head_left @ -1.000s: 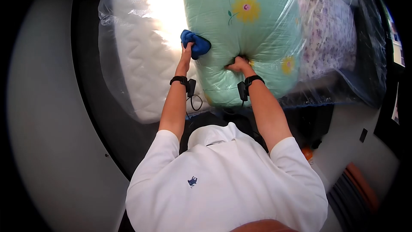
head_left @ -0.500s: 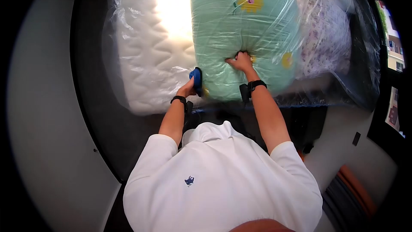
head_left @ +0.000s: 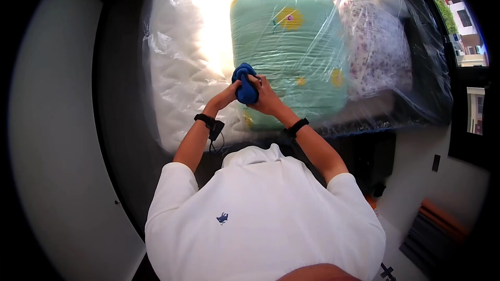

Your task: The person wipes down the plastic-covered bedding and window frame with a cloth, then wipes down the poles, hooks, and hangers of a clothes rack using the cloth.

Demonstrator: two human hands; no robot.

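Note:
A bundled blue cloth item [head_left: 246, 84] with a dark inner part is between my two hands, above the plastic-covered bedding. Its exact kind is unclear. My left hand [head_left: 229, 95] grips its left side, fingers partly hidden by it. From the right, my right hand [head_left: 267, 97] closes on the same bundle, thumb and fingers curled against it. Just beyond and to the right lies a folded green quilt [head_left: 307, 47] with yellow flowers, under clear plastic sheeting [head_left: 364, 119]. The white quilted mattress [head_left: 182, 78] is on the left, also under plastic.
A floral pillow [head_left: 376, 47] lies right of the quilt beneath the plastic. Dark bed frame [head_left: 117, 99] borders the mattress on the left, with a pale wall panel [head_left: 52, 125] beside it. Dark and orange folded items [head_left: 435, 224] are at lower right, below a window [head_left: 463, 26].
My right hand has left the quilt and moved left to the blue bundle, which my left hand alone held before. The bundle is slightly higher in view, and the view has shifted.

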